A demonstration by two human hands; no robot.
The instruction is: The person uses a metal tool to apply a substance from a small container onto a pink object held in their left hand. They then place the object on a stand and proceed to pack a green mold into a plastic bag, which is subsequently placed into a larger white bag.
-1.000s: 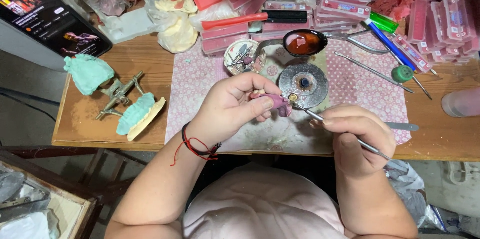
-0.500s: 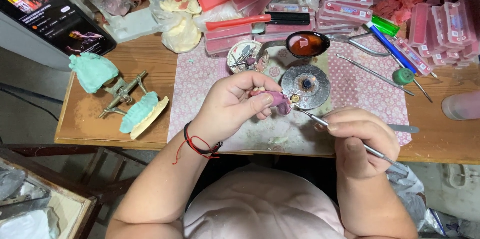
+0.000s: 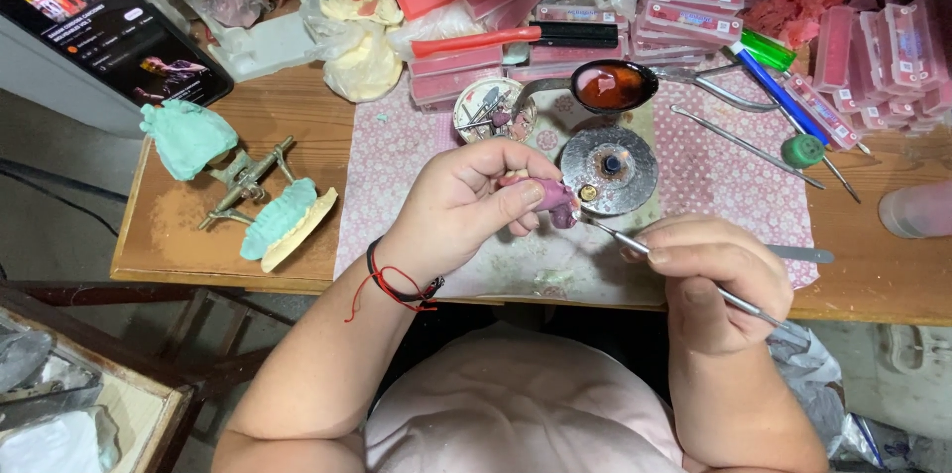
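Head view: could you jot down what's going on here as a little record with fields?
Left hand: holds a small pink piece over the patterned mat
Right hand: grips a thin metal tool, tip at the pink piece
Behind the hands: round metal burner, spoon of red wax
Left of mat: green dental casts on a metal frame
Far left: phone, screen lit

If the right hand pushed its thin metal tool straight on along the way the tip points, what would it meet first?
Probably the small pink wax piece pinched in the left hand. The right hand aims its thin metal tool up-left, tip at or very near that piece; actual contact is unclear.
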